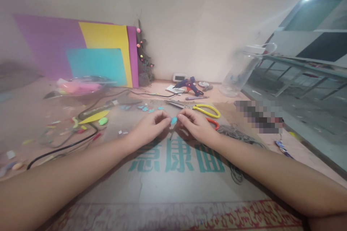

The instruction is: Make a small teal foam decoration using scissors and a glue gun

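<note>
A small teal piece (174, 120) is pinched between my two hands above the printed sheet (162, 187). My left hand (153, 124) holds its left side with thumb and index finger. On its right side, my right hand (195, 124) grips it with closed fingertips. A thin dark strand hangs just below the piece. Yellow-handled scissors (207, 110) lie right behind my right hand, and a red-orange handle (213, 123) shows beside it. Small teal scraps (145, 109) are scattered behind my left hand.
A glue gun (191, 86), a small white clock (180, 77) and a clear jug (235, 74) stand or lie at the back. Coloured sheets (105, 39) lean at the back left. Black cable (65, 148) crosses the left side; grey wire rings (238, 135) lie at right.
</note>
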Demonstrator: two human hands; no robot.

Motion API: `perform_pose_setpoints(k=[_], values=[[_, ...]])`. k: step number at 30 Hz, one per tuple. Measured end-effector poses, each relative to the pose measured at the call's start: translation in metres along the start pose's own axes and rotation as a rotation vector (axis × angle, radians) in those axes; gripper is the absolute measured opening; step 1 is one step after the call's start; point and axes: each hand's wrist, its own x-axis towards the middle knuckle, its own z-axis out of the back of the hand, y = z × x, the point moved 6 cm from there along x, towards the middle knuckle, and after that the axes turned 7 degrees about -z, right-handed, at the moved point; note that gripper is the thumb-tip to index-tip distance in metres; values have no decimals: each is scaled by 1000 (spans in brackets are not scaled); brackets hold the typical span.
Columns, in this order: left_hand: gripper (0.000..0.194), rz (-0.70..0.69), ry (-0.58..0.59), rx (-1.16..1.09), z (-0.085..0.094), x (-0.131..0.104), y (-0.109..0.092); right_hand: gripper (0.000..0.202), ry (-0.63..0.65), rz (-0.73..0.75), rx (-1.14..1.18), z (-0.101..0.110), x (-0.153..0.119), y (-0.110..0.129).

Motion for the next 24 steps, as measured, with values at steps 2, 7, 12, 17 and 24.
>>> perform_pose_setpoints(k=[2,7,12,17,24], values=[[26,-32,-7,34,1,1,0,20,9,-45,20,-2,0,-1],[30,-32,16,26,1,1,2,18,4,-70,2,-3,-1,-1],[30,-45,26,43,0,1,3,23,12,-34,5,-2,-1,0],[30,-32,37,11,-1,1,7,29,-33,100,-76,4,0,5],[28,-37,7,28,1,1,6,23,11,-38,20,0,-1,-1]])
